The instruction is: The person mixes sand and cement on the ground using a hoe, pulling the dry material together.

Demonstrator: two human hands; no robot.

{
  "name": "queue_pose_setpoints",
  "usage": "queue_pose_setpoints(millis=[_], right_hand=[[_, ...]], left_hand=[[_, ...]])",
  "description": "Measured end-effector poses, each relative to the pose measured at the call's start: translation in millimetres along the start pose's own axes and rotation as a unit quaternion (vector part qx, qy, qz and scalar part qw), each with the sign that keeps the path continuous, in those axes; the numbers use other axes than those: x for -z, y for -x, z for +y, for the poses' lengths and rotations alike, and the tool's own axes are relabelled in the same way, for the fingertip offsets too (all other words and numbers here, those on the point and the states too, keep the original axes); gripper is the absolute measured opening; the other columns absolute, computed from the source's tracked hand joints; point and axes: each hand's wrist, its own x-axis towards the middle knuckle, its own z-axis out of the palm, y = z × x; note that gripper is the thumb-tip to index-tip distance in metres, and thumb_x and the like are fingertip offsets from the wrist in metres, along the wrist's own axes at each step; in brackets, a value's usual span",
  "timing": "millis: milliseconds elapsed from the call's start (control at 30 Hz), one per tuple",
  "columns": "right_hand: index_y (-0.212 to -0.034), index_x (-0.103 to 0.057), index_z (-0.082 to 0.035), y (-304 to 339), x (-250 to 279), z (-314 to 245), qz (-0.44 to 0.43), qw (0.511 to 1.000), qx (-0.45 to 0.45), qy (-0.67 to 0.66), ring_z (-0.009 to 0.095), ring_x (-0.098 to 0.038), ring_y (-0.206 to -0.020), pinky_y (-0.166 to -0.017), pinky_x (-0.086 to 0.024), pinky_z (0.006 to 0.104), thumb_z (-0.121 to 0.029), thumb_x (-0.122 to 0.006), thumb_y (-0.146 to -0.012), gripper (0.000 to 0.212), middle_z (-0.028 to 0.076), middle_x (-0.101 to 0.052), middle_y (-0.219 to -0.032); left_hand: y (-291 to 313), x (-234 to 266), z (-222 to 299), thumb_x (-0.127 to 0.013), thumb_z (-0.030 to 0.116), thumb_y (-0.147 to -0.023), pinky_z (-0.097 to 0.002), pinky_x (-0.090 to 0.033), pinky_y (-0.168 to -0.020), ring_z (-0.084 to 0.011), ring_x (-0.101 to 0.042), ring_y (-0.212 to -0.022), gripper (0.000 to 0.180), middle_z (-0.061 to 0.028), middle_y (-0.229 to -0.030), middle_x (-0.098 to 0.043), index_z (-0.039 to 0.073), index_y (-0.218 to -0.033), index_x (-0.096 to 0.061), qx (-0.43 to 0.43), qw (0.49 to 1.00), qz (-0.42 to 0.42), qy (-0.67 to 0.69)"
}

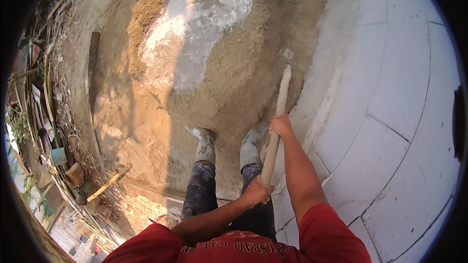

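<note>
Both of my hands are closed round a long, pale wooden tool handle (273,148), which slants up and away from my body. My left hand (257,191) grips its near end, close to my legs. Farther up the shaft, my right hand (281,125) is wrapped round the middle. The far end of the handle points at the damp sand; a small greyish patch shows just past it, and I cannot make out the tool's head. Ahead lies a heap of brown sand (239,63) ringed round a pool of grey, watery mix (195,34).
My grey-smeared boots (205,147) stand at the heap's near edge. A pale block wall (380,117) runs along the right. To the left are a dark board (92,53), a yellowish stick (109,183), a bucket (58,156) and piled poles.
</note>
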Motion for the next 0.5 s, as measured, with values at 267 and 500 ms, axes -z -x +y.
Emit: queue_pose_setpoints(millis=[267, 500], right_hand=[[-0.096, -0.058, 0.002, -9.5, -33.0, -15.6, -0.065, 0.983, -0.049, -0.166, 0.025, -0.061, -0.057, -0.050, -0.053, 0.0381, -0.012, -0.061, -0.089, 0.016, 0.011, -0.058, -0.069], [-0.113, -0.048, 0.011, 179.7, -147.2, -128.0, -0.051, 0.933, -0.031, -0.354, 0.028, -0.066, -0.070, -0.060, -0.056, 0.0413, -0.013, -0.062, -0.092, 0.035, 0.018, -0.061, -0.089]], left_hand=[[19.2, 77.1, 66.8, -0.067, 0.013, -0.086, -0.0288, -0.048, -0.049, -0.0139, -0.058, -0.059, 0.028, -0.0047, -0.076, -0.057, 0.001, -0.107, -0.053, 0.036, 0.992, -0.103, 0.071], [232.0, 250.8, 206.4, -0.069, 0.016, -0.087, -0.0280, -0.047, -0.048, -0.0138, -0.060, -0.059, 0.029, -0.0044, -0.079, -0.058, 0.001, -0.105, -0.053, 0.087, 0.975, -0.074, -0.190]])
